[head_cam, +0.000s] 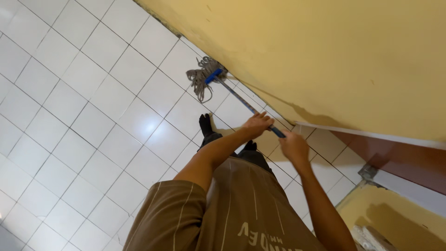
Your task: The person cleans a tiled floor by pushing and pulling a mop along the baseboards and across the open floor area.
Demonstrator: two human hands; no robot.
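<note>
Mop (218, 81) gripped by both hands (274, 135); wall-side

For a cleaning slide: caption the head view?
Both hands, left and right, grip a mop against the yellow wall on white tiles.

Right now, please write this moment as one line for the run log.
left hand: grips mop handle | right hand: grips handle end | mop head: on white tile floor, beside yellow wall

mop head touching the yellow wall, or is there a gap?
Cannot tell. In the head view the mop head lies on the white tiled floor right at the foot of the yellow wall, but no contact or gap shows plainly.
</note>
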